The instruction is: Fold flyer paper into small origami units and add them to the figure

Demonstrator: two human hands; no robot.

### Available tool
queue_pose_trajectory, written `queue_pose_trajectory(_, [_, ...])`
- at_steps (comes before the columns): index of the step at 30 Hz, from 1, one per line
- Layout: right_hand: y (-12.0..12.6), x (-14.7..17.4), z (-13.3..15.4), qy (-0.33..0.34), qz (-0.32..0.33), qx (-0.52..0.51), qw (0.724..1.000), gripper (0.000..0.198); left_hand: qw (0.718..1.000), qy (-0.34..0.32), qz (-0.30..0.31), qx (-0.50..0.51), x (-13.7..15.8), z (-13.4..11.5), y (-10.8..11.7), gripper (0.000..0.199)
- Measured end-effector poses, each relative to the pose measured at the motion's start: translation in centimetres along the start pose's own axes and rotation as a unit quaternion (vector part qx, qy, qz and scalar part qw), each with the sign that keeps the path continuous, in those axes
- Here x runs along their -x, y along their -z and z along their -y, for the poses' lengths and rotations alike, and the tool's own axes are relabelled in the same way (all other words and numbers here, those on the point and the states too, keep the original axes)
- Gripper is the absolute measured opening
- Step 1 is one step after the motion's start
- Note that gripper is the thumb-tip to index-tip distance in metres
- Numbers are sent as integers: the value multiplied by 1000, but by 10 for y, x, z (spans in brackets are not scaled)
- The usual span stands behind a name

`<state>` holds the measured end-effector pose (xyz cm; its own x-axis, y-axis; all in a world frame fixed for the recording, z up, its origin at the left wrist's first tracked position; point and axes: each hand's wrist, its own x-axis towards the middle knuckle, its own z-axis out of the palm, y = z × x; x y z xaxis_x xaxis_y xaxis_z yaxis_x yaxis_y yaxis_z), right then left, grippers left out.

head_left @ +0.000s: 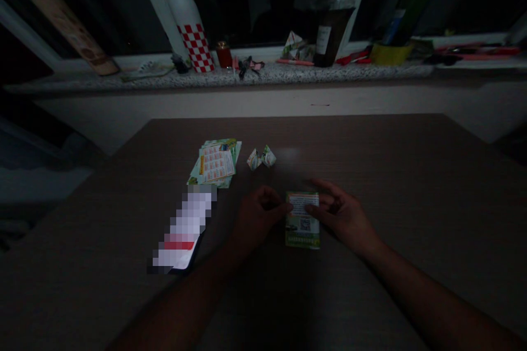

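Between my hands is a small green-and-white printed paper card (302, 233) with a QR code, its short edge towards me. My left hand (260, 214) pinches its upper left edge between thumb and fingers. My right hand (343, 214) has its thumb on the card's face at the upper right, with fingers behind or beside the edge. Beyond my left hand stand two small folded paper pieces (262, 158), touching or nearly so. Further left lies a loose stack of similar printed cards (216, 164).
A lit phone (187, 230), its screen blurred out, lies left of my left arm. Along the granite windowsill (272, 72) stand a white bottle with red checks (191, 27), a small red jar (223, 55), a dark bag (329, 38) and a green bottle in a yellow holder (391, 54).
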<state>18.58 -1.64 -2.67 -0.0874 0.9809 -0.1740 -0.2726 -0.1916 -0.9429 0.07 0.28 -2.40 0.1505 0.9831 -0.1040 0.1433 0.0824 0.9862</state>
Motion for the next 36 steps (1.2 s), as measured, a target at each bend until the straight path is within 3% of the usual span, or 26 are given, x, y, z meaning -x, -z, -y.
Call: queue_pose_trajectory(36, [3, -1, -3, 13, 12, 7, 1000, 59, 1000, 8, -4, -13, 0, -5, -1, 26])
